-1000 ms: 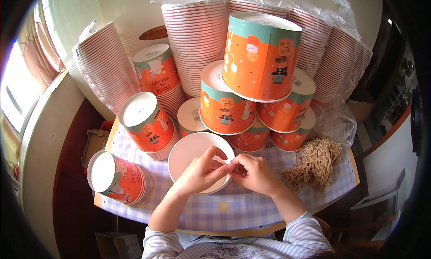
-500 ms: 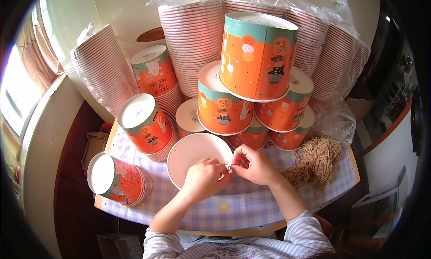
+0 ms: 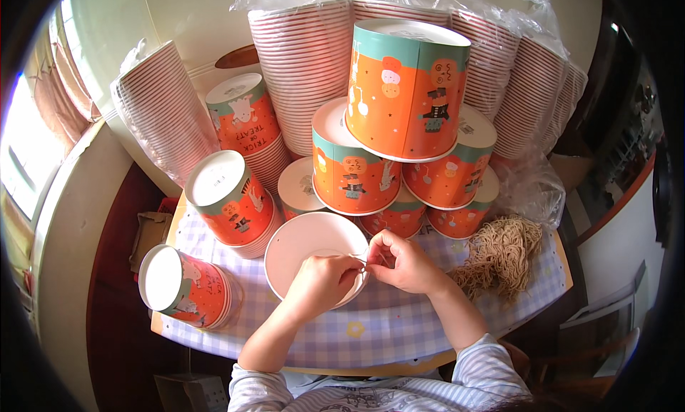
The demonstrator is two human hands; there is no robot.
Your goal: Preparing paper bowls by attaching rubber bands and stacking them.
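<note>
Both hands meet at the right rim of an open paper bucket, whose pale inside faces up. My left hand is closed, thumb and forefinger pinching a thin cord over the rim. My right hand pinches the same cord just to the right, fingertips almost touching the left ones. A short loop of cord shows between them; its ends are hidden by the fingers. To the right lies a tangled heap of beige cords.
Upturned orange and green buckets form a pyramid behind the open one. Nested bucket stacks stand at the left, with a shorter stack near the table edge. Tall plastic-wrapped stacks line the back. A checked cloth covers the table.
My left fingers have curled in closer to the right fingertips, still at the rim. The cord between the hands now bends upward in a small loop. The buckets stand as before.
</note>
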